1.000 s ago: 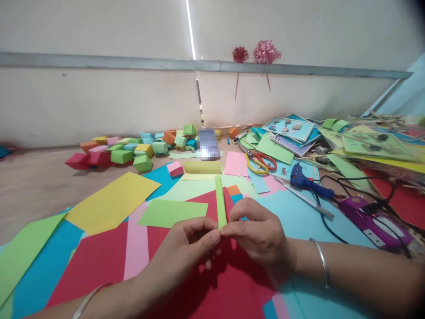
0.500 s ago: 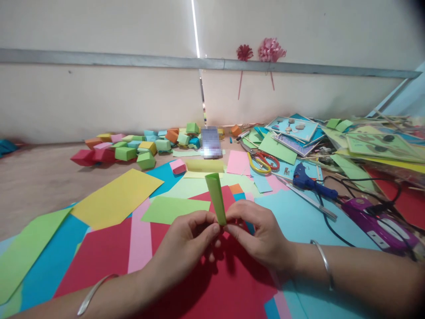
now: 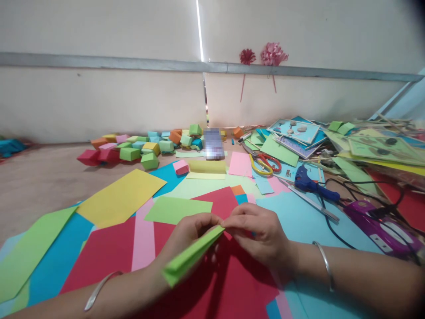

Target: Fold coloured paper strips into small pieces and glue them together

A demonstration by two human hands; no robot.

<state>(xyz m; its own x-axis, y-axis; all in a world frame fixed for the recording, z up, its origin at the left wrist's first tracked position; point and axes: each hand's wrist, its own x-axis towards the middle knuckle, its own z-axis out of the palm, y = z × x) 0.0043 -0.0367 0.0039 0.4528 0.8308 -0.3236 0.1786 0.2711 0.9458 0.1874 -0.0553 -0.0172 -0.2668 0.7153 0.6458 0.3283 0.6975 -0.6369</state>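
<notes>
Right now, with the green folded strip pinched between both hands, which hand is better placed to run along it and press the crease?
Probably the left hand. The green strip trails back over that hand toward its wrist, so its fingers could slide along it. The right hand pinches only the far tip and could hold it steady.

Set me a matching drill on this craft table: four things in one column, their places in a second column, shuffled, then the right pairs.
Things:
1. folded green strip
2. scissors
3. blue glue gun
4. paper flowers

Places:
A. up on the wall rail
B. pinched between the left hand and right hand
C. right of the hands, with a black cord beside it
D. beside the pink sheet, behind the glue gun

Pairs: 1-B, 2-D, 3-C, 4-A
</notes>
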